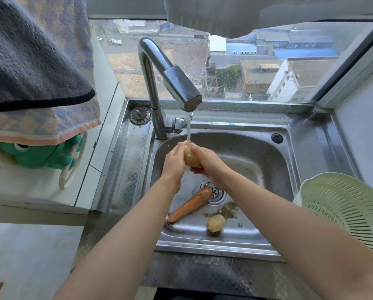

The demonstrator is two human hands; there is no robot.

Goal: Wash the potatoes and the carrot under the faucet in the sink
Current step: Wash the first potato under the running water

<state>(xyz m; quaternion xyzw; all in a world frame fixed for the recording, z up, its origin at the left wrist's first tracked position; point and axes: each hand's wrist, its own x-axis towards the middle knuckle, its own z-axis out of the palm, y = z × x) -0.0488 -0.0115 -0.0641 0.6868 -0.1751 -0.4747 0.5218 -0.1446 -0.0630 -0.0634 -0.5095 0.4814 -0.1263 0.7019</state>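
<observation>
Mid-frame, the left hand [174,159] and right hand [207,162] cup a potato [191,159] under the faucet [170,83] stream; a carrot [191,204] and second potato [216,223] lie below in the sink [267,152].

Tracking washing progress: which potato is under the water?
The potato gripped between the left hand and right hand; the other potato lies loose near the carrot.

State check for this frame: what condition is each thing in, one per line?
faucet: on, water running.
held potato: under the stream, gripped between both hands.
left hand: holding the held potato.
right hand: holding it too.
carrot: lying on the sink floor.
second potato: loose on the sink floor.
sink: wet, dirt near the drain.
colander: leaning beside the sink.
</observation>
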